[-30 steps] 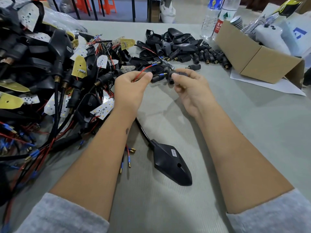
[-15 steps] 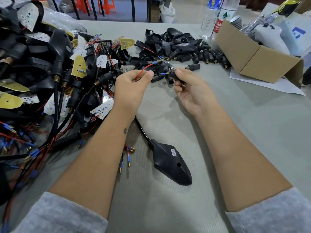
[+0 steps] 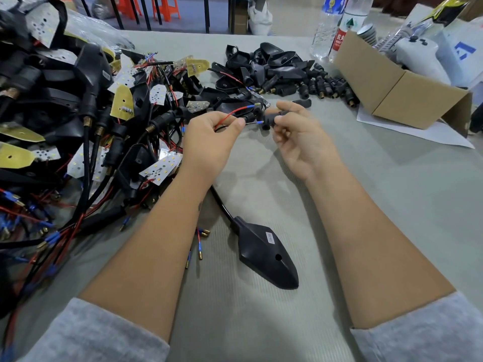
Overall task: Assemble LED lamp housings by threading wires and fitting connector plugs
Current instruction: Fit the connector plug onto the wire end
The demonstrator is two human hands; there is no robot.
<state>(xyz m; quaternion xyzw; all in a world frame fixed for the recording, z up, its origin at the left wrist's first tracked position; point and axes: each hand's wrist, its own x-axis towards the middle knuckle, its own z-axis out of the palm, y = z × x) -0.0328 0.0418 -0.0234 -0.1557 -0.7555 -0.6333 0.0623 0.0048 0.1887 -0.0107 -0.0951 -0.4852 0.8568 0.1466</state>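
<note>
Head view: my left hand (image 3: 209, 138) pinches a thin wire (image 3: 251, 123) w/ a blue tip, plus a red wire (image 3: 230, 114) that loops up. My right hand (image 3: 298, 134) has its fingers (image 3: 292, 107) curled round a small black plug (image 3: 270, 118). Both are up off the worktop (image 3: 366, 205), near the far pile of black plugs (image 3: 324, 87).

What could go wrong, I think: the blue tip is tiny and the plug hole is small, so it may miss and bend. The red wire may get in the way too. If I squeeze too soft, the plug may slip & drop.

Both arms reach fwd, wrists close, hands almost touching. A black lamp housing (image 3: 264, 250) lies flat btw my arms, its cable going under my left arm.
</note>
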